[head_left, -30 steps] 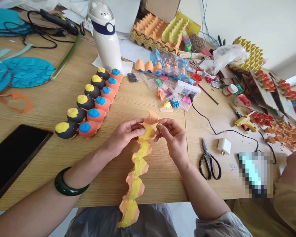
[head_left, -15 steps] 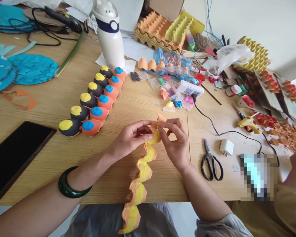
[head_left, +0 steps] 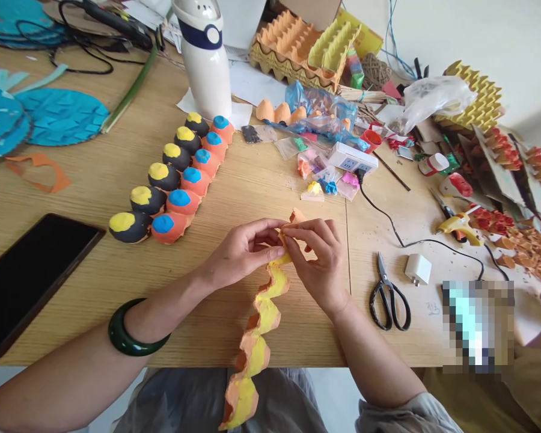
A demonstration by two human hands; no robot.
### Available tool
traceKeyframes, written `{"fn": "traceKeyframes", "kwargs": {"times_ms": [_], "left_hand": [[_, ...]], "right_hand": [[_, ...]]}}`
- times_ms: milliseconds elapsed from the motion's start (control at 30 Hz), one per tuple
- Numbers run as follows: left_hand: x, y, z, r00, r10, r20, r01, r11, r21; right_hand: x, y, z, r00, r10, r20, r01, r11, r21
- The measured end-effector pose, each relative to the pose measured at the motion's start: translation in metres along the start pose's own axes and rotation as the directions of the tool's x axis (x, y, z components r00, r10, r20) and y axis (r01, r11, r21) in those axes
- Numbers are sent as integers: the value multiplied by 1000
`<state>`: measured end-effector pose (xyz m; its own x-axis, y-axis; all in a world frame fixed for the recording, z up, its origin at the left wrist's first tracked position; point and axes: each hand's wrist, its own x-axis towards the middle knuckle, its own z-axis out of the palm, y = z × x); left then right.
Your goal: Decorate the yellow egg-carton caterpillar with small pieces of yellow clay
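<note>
A wavy strip of orange egg carton (head_left: 267,316) coated with yellow clay hangs from my fingers, its lower end past the table's front edge over my lap. Near its top end my left hand (head_left: 252,248) pinches it between thumb and fingers. Beside it, my right hand (head_left: 319,255) has thumb and index finger closed on the same end, pressing at the clay. The fingertips partly hide that spot. To the left stand joined egg-carton cups: black ones with yellow tops (head_left: 164,178) and orange-red ones with blue tops (head_left: 192,184).
Scissors (head_left: 389,294) and a white charger (head_left: 418,269) lie right of my hands. Ahead are bags of coloured clay (head_left: 330,184) and a power strip (head_left: 352,159). A phone (head_left: 36,279) lies left, a white bottle (head_left: 207,78) stands behind. Another person's sleeve (head_left: 518,385) is at right.
Both hands stay at the strip's upper end, with small finger shifts at the clay. The whole view has shifted slightly; the objects on the table keep their places.
</note>
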<state>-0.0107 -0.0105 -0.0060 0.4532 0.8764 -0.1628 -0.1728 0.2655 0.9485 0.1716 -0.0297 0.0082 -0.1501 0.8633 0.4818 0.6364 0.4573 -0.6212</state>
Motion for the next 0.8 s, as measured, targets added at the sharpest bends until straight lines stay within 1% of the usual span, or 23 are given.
{"fn": "traceKeyframes", "kwargs": {"times_ms": [167,300,367,433,533,600,633,667,700,733,767,800], "left_hand": [[1,4,-2,999,29,-22,-29,999,-21],[2,3,-4,998,42,-38,-42,999,-13],[2,3,-4,998,44,-38,-45,999,-18],[2,4,-5,998,50,-49,-52,998,-32],[0,7,-5,996,39,-77,-43,998,-46],[0,8,-6,997,36,-71,-41,997,-63],[0,9,-6,997,42,-61,-47,996,-82],[0,9,-6,998,46,-49,-51,993,-106],[1,9,-6,998,47,-38,-51,990,-132],[1,9,-6,998,47,-33,-51,986,-159],[1,9,-6,998,45,-36,-51,982,-182],[2,9,-6,998,40,-44,-48,978,-204]], "right_hand": [[1,0,-2,999,-52,14,52,999,6],[1,-1,-2,994,-106,12,107,994,-22],[1,-1,-3,994,-108,12,108,994,4],[0,-1,-4,999,-45,10,44,994,99],[-3,1,-4,990,138,-42,-120,950,287],[-4,3,-3,956,275,-102,-216,897,386],[-3,4,-2,931,348,-114,-267,857,440],[-2,5,-1,903,420,-95,-322,805,499],[0,6,0,876,482,-38,-381,737,558],[2,7,1,850,523,62,-448,654,610],[3,7,2,823,534,192,-517,565,643],[5,7,3,796,511,324,-579,488,654]]}}
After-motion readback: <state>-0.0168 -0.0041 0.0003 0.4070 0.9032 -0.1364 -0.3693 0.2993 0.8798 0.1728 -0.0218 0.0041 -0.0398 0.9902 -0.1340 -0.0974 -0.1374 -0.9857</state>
